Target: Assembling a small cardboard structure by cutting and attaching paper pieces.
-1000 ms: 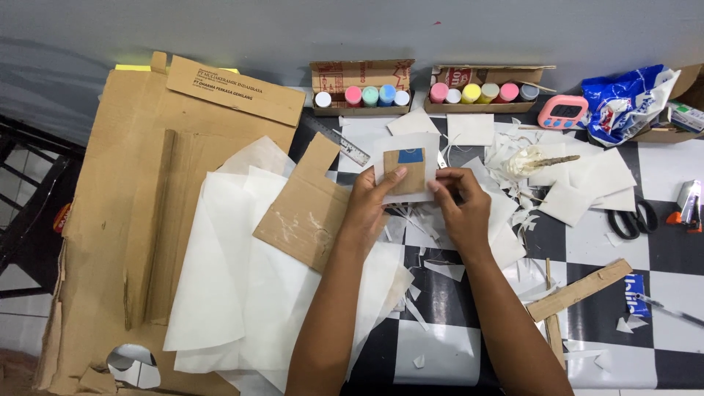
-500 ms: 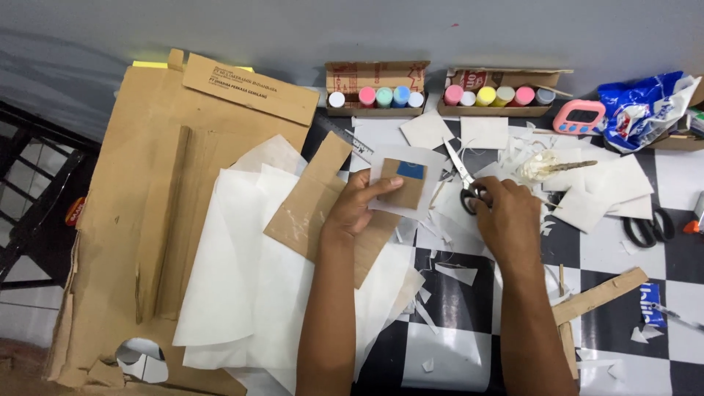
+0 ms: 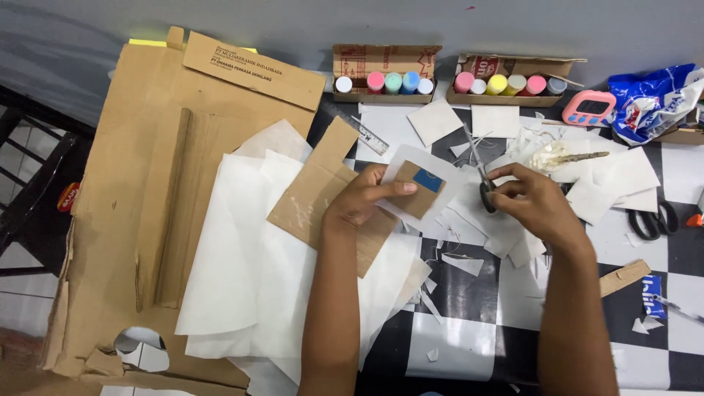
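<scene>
A small cardboard piece with a blue patch [image 3: 419,186] is pinched on white paper by the left hand [image 3: 364,199], while scissors [image 3: 480,172], blades pointing far, are gripped just to its right by the right hand [image 3: 539,205].

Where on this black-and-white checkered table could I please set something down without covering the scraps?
The barest patch is the checkered table between the left hand's forearm and the right hand's, near the front edge. Around the silver scissors and white paper squares it is crowded; large white sheets cover the left.
</scene>
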